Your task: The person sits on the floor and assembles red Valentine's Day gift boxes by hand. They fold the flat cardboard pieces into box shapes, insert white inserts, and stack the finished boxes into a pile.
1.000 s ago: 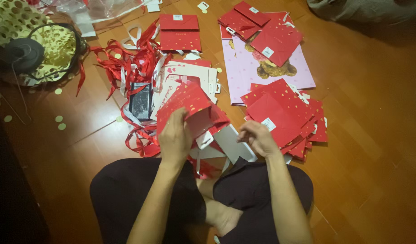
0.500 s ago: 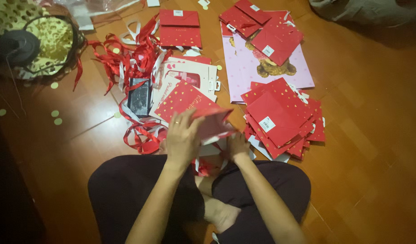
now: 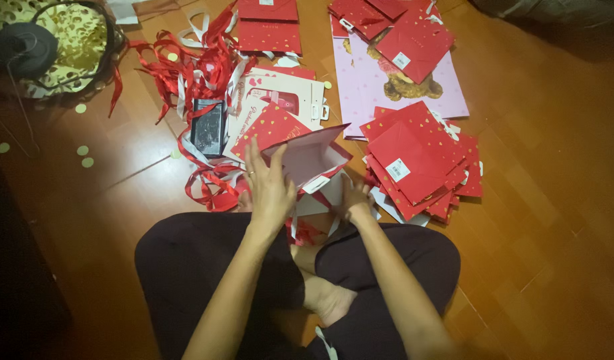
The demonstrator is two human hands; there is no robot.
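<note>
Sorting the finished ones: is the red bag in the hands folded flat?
No, the red bag is opened up, its pale inside showing, between the left hand and right hand.

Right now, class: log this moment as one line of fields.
left hand: on open red bag | right hand: at bag's lower edge | flat bags: stacked right | ribbons: heaped left | floor: wood

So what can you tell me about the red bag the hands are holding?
The bag is small, made of what looks like paper or card: red outside with little gold hearts, pale inside. It is being opened, mouth towards the camera, tilted above the wooden floor in front of the person's crossed legs. A white tag hangs at its front edge. The left hand presses flat against its left side, and the right hand is at its lower right corner. Flat red bags lie around it.
</note>
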